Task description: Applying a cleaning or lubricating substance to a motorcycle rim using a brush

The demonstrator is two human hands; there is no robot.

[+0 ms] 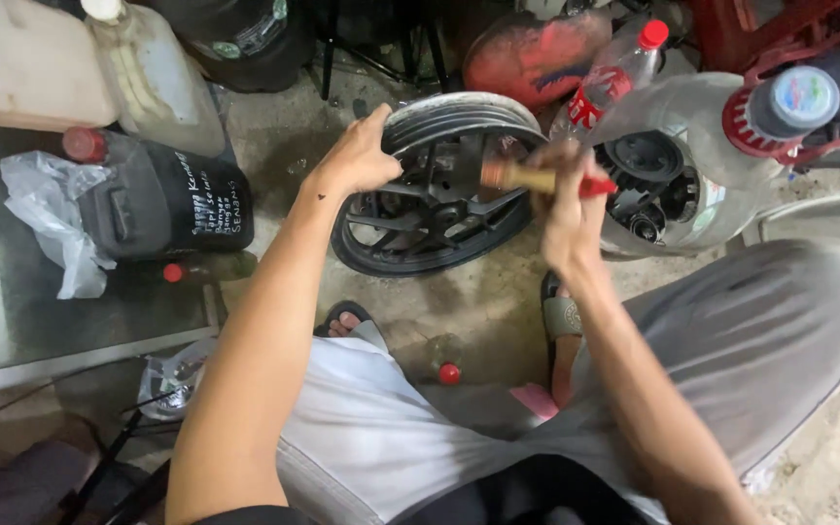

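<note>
gripping wheel (pixel 439 185) under left hand (pixel 362 156)

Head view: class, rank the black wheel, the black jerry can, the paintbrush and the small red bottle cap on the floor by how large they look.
1. Black wheel
2. Black jerry can, somewhat smaller
3. Paintbrush in the right hand
4. Small red bottle cap
</note>
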